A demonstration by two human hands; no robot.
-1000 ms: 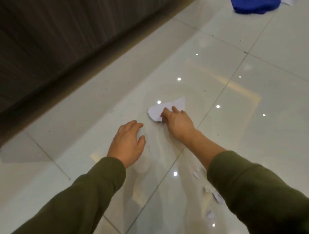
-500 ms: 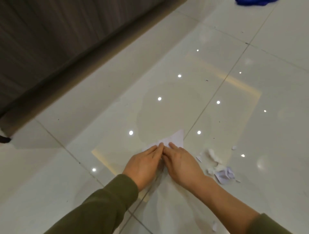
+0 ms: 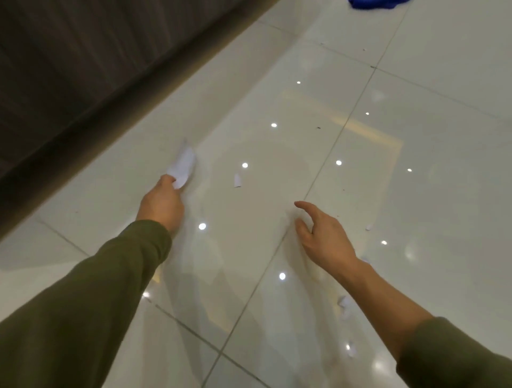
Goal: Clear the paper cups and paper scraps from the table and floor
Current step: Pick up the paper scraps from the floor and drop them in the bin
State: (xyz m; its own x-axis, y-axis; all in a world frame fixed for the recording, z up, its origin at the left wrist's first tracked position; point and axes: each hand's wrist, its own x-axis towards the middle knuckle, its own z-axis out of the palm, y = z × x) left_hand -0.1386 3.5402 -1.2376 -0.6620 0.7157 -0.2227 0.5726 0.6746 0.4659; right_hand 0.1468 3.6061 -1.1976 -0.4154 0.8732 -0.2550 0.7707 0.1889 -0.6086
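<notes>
My left hand [image 3: 163, 202] pinches a large white paper scrap [image 3: 183, 166], which sticks up beyond the fingers just above the glossy tiled floor. A small white scrap [image 3: 237, 180] lies on the tile to the right of it. My right hand [image 3: 322, 235] hovers over the floor with fingers spread and loosely bent, holding nothing. More small scraps lie near my right forearm, one [image 3: 345, 302] beside it, another [image 3: 351, 350] closer to me, and a tiny piece [image 3: 368, 227] right of the hand. No paper cup is in view.
A dark wood-grain cabinet base [image 3: 83, 83] runs diagonally along the upper left. A blue cloth [image 3: 371, 3] lies on the floor at the top edge. White tiles [image 3: 415, 138] with reflected ceiling lights fill the right side.
Both hands were together on the large scrap; now my left hand alone has it, moved left and forward. My right hand has let go and drawn away to the right.
</notes>
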